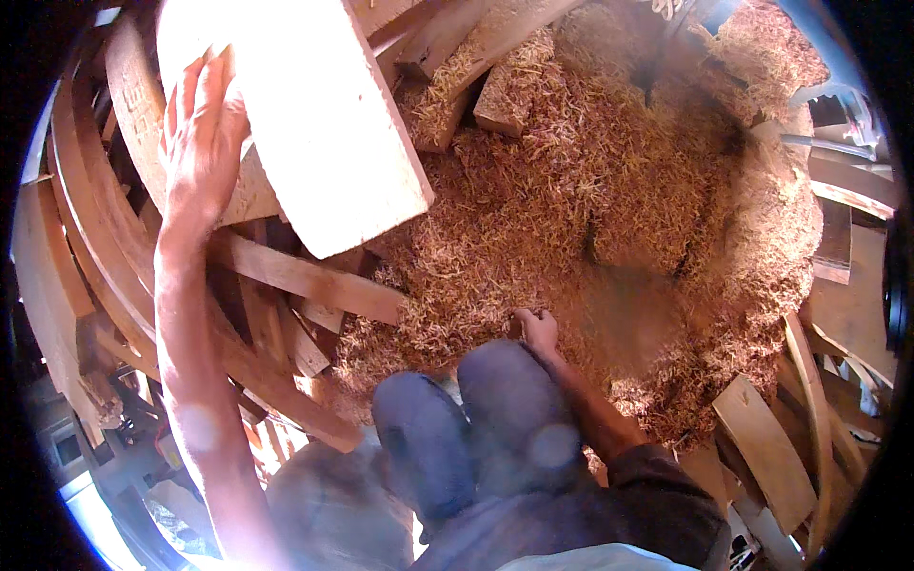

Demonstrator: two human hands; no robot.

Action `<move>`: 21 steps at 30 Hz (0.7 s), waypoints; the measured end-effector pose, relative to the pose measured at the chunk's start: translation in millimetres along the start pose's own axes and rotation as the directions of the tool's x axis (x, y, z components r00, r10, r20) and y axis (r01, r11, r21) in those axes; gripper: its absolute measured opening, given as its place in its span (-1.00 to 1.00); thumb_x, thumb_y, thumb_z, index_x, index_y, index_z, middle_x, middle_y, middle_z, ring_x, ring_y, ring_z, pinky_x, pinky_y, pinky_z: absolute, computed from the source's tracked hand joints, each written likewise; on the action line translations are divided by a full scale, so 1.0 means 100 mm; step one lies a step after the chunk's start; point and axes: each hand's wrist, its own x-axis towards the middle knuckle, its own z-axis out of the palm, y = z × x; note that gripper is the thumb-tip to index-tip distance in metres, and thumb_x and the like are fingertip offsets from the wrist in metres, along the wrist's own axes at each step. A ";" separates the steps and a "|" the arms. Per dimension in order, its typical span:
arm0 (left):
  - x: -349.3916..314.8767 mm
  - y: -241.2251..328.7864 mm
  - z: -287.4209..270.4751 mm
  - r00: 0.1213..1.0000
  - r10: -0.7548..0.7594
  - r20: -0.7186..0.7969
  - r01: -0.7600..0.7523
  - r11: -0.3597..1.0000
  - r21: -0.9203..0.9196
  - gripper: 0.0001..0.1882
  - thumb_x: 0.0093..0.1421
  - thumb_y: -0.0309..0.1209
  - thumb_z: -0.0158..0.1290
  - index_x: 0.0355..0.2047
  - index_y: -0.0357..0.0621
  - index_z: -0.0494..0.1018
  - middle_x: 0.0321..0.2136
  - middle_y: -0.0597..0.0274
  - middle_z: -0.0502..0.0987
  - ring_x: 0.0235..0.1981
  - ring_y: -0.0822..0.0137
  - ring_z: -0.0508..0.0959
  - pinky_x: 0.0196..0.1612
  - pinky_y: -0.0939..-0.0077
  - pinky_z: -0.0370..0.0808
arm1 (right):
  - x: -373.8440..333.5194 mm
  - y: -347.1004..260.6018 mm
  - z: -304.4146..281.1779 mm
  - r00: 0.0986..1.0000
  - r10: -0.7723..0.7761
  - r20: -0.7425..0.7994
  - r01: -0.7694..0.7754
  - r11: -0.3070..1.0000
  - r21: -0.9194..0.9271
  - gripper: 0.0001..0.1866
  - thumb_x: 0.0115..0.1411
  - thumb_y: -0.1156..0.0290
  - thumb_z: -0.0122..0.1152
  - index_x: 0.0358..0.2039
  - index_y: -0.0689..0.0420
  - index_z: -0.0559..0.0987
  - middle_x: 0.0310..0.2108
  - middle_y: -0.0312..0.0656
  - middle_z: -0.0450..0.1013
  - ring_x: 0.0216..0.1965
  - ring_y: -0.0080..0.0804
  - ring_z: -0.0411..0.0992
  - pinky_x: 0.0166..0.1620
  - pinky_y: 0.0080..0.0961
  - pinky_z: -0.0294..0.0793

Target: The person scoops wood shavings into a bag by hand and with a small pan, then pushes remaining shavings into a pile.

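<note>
My left hand (pixel 205 128) reaches up at the upper left, its fingers stretched out and lying along the left side of a thick wooden plank (pixel 328 133). Sunlight washes the plank's face nearly white. Close beside my right knee, my right hand (pixel 540 331) is low over a heap of wood shavings (pixel 514 219), its fingers curled together. Whatever is between those fingers, if anything, is too small to make out.
Curved and straight timber pieces (pixel 105 209) are stacked along the left. A narrow wooden slat (pixel 314 276) slants below the bright plank. More boards (pixel 766 452) stand at the lower right. Packed shavings (pixel 762 209) rise high on the right, near a metal bar (pixel 828 145).
</note>
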 end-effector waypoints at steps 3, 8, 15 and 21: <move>-0.05 -0.07 -0.01 0.999 0.031 -0.015 -0.032 0.996 -0.082 -0.50 0.40 -0.32 -0.25 0.34 0.01 0.15 0.31 0.01 0.14 0.32 -0.08 0.15 0.32 0.02 0.14 | 0.01 0.13 0.17 0.994 -0.003 -0.112 0.001 1.000 -0.022 -0.49 -0.10 0.11 0.31 -0.31 0.33 0.57 -0.33 0.04 0.56 -0.24 -0.13 0.49 -0.16 -0.29 0.45; -0.04 -0.11 -0.11 0.997 0.074 -0.013 -0.074 0.997 -0.003 -0.51 0.39 -0.34 -0.23 0.32 -0.02 0.16 0.27 0.02 0.19 0.27 -0.12 0.20 0.30 0.05 0.14 | -0.08 0.23 0.28 0.989 -0.095 -0.114 0.096 0.995 0.007 -0.50 -0.10 0.16 0.34 -0.26 0.31 0.53 -0.34 -0.01 0.54 -0.28 -0.20 0.49 -0.19 -0.29 0.45; -0.03 -0.29 0.05 0.978 0.210 -0.016 -0.205 0.967 0.152 -0.51 0.39 -0.29 -0.23 0.32 0.01 0.17 0.28 0.05 0.16 0.29 -0.09 0.17 0.31 0.07 0.12 | 0.33 0.30 -0.42 0.963 -0.012 0.268 -0.069 0.954 0.292 -0.41 0.12 0.20 0.32 0.06 0.27 0.39 -0.12 -0.08 0.45 -0.10 -0.24 0.44 -0.09 -0.31 0.47; -0.14 -0.74 0.12 0.995 0.100 -0.011 -0.100 0.993 -0.056 -0.48 0.40 -0.20 -0.18 0.33 0.01 0.15 0.30 0.06 0.14 0.32 -0.06 0.14 0.33 0.08 0.10 | 0.55 -0.27 -1.44 0.997 0.037 -0.066 0.046 0.397 0.917 -0.36 0.22 0.12 0.27 0.19 0.17 0.31 0.08 -0.03 0.34 0.07 -0.11 0.34 0.08 -0.16 0.41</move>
